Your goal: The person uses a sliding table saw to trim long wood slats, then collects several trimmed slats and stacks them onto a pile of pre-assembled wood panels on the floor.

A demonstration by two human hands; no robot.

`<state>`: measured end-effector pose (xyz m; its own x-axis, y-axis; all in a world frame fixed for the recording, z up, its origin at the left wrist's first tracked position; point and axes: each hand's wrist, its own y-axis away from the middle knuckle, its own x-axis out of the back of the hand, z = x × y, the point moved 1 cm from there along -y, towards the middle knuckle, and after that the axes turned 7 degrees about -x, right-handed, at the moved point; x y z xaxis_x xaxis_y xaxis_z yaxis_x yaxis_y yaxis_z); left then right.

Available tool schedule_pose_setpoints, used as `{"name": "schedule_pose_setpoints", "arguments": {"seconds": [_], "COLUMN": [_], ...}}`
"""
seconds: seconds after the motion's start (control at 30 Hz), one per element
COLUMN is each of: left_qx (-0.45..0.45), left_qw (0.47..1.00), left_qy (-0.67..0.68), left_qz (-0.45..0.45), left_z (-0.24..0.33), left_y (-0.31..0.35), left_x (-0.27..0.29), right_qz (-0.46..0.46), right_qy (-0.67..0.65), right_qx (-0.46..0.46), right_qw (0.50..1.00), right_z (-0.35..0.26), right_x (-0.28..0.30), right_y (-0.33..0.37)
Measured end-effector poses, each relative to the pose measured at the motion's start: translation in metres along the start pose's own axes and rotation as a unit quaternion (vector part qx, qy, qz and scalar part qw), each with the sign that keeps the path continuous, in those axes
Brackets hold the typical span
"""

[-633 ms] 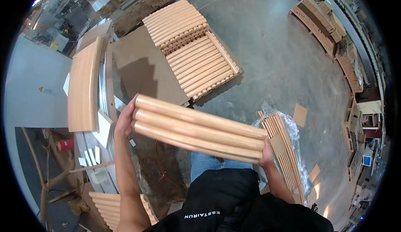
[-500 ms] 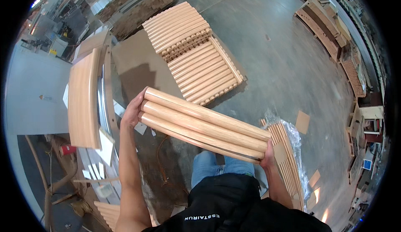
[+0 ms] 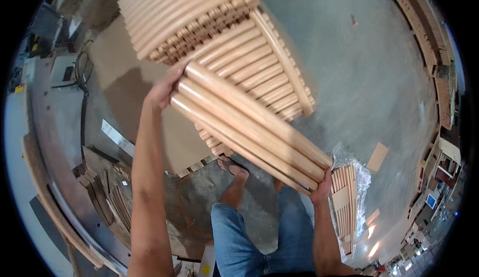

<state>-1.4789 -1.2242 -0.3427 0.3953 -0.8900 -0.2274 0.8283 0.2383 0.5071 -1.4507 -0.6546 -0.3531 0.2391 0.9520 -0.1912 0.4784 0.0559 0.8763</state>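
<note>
Several long, rounded wooden slats (image 3: 254, 122) lie side by side between my two hands, slanting from upper left down to lower right. My left hand (image 3: 167, 87) is closed round their far left ends. At their near right ends, my right hand (image 3: 322, 187) grips from the side. Just beyond and partly beneath the held slats is a stack of matching wooden slats (image 3: 187, 10), layered crosswise. One slat (image 3: 282, 60) of that stack lies across the ends of a row. The held slats hide part of the stack.
Brown sheet board (image 3: 177, 147) lies under the stack on a pallet. Thin wooden strips (image 3: 344, 202) in clear plastic wrap lie at right. A machine edge (image 3: 45, 152) runs along the left. Curved wooden pieces (image 3: 419, 22) stand at the far right. My foot (image 3: 232, 166) is beside the pallet.
The held slats have moved forward to the stack, which now appears nearer and larger. They slant more steeply. The bench on the left has slid out toward the view's edge.
</note>
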Motion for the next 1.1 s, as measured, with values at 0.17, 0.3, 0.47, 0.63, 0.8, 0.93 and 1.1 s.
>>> {"name": "schedule_pose_setpoints", "arguments": {"seconds": [0.17,0.3,0.47,0.63,0.8,0.93,1.1], "left_qx": [0.041,0.039,0.005,0.008,-0.012,0.001,-0.147], "left_qw": [0.997,0.989,0.983,0.983,0.982,0.979,0.892], "left_qy": [-0.04,-0.123,-0.153,-0.153,-0.151,-0.182,-0.418], "left_qz": [-0.052,-0.072,-0.103,-0.101,-0.114,-0.091,-0.086], "left_z": [-0.063,-0.073,-0.063,-0.061,-0.071,-0.072,-0.069], "left_y": [-0.136,-0.206,-0.253,-0.291,-0.315,-0.323,-0.335], "left_x": [0.028,0.019,-0.01,0.004,0.005,-0.002,-0.003], "right_qz": [0.073,0.091,0.105,0.132,0.18,0.187,0.152], "right_qy": [-0.075,-0.114,-0.137,-0.128,-0.131,-0.131,-0.15], "right_qx": [-0.073,-0.07,-0.032,-0.04,-0.048,-0.054,0.018], "right_qw": [0.992,0.987,0.985,0.982,0.974,0.972,0.977], "right_z": [0.049,0.067,0.083,0.083,0.085,0.078,0.091], "right_x": [-0.024,-0.045,-0.05,-0.082,-0.081,-0.092,-0.073], "right_y": [-0.107,-0.16,-0.197,-0.21,-0.22,-0.217,-0.233]}}
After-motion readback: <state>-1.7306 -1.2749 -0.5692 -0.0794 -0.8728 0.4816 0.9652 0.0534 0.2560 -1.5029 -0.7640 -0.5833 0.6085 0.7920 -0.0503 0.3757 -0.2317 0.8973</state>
